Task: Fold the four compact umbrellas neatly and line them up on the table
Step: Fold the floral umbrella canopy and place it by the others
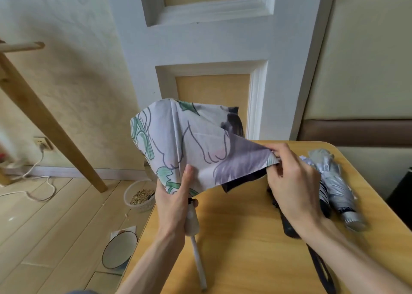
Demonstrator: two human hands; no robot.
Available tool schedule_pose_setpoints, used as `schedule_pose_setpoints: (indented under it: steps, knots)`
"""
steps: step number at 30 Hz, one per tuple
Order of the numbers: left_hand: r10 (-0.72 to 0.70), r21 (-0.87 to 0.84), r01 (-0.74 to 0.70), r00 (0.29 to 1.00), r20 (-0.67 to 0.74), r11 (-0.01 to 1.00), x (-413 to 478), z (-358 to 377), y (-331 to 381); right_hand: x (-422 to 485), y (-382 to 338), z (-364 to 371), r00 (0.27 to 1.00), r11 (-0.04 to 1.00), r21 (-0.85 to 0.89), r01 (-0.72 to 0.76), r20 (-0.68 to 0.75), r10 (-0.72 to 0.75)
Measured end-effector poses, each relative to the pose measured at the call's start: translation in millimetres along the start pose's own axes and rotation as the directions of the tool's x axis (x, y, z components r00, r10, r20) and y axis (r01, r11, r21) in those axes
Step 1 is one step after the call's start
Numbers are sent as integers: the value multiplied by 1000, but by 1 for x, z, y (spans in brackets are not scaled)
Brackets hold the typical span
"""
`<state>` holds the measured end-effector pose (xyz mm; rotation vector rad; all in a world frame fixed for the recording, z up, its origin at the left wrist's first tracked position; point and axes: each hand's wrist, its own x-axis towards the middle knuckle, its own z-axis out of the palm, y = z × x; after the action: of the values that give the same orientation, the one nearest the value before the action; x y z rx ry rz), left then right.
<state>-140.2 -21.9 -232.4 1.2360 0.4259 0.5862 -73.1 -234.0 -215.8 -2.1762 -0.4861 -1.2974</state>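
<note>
Left hand [172,201] grips printed umbrella [189,142] at handle; right hand [292,180] pinches its canopy edge; silver umbrella [338,186] on tabletop [245,238].

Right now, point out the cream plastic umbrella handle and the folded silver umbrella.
Cream plastic umbrella handle [192,224]: head view, rounded lower end.
Folded silver umbrella [341,193]: head view, middle of its canopy.

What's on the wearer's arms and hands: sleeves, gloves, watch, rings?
No gloves. The left hand and right hand show no rings on the sides in view, and neither wrist has a watch or band. The left forearm and right forearm are uncovered down to the frame edge, so no sleeves show. No cables or markings.
</note>
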Motion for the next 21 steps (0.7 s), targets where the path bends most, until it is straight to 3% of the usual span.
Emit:
schedule_pose_setpoints:
  steps: [3,5,8,14,21]
  knots:
    - [2,-1,-2,1000,18,1000,-4,3,-3,-2,0,-4,994,987,116,-110,0,111]
    - [-4,-3,4,1000,16,1000,-4,3,-4,-3,2,1,959,932,241,-272,142,244]
    - [-9,6,9,1000,-3,1000,-4,1,-7,-8,11,8,905,890,232,-391,273,326]
    - [-7,41,10,997,-72,999,0,-2,-14,-12,17,-11,962,933,240,-268,121,245]
    - [-18,16,18,1000,-1,1000,-4,4,-20,-22,22,-14,886,815,405,-415,385,259]
